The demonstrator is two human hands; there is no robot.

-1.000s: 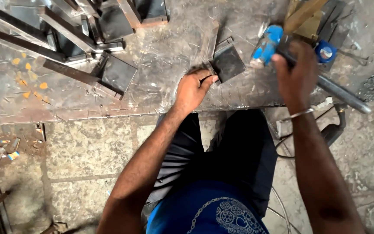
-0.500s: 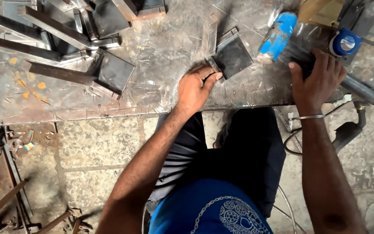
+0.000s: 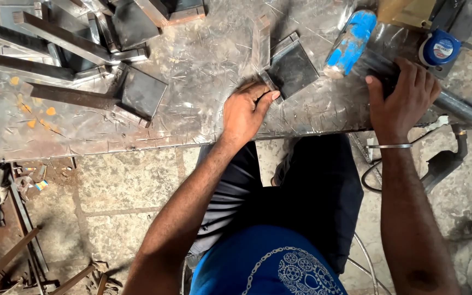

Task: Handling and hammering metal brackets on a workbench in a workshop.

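My left hand [image 3: 244, 112] rests on the scratched steel worktable [image 3: 192, 109], fingers touching the near corner of a small dark square metal plate with raised edges [image 3: 291, 68]. My right hand [image 3: 402, 95] is wrapped around the dark body of a power tool [image 3: 378, 60] lying on the table. A blue handle [image 3: 349, 41] lies just left of that hand and a round blue part [image 3: 439, 48] sits behind it. A thin bangle [image 3: 389, 146] circles my right wrist.
Another square plate welded to a bar [image 3: 137, 93] lies at left, with several steel bars and angle pieces [image 3: 55, 38] behind. A grey pipe [image 3: 465, 112] runs off the table's right edge. Cables [image 3: 370, 180] and scrap metal [image 3: 6, 218] lie on the stone floor.
The view has shifted slightly. My right hand slid down the tool and settled flat on its body. My left hand stayed at the small plate's corner.
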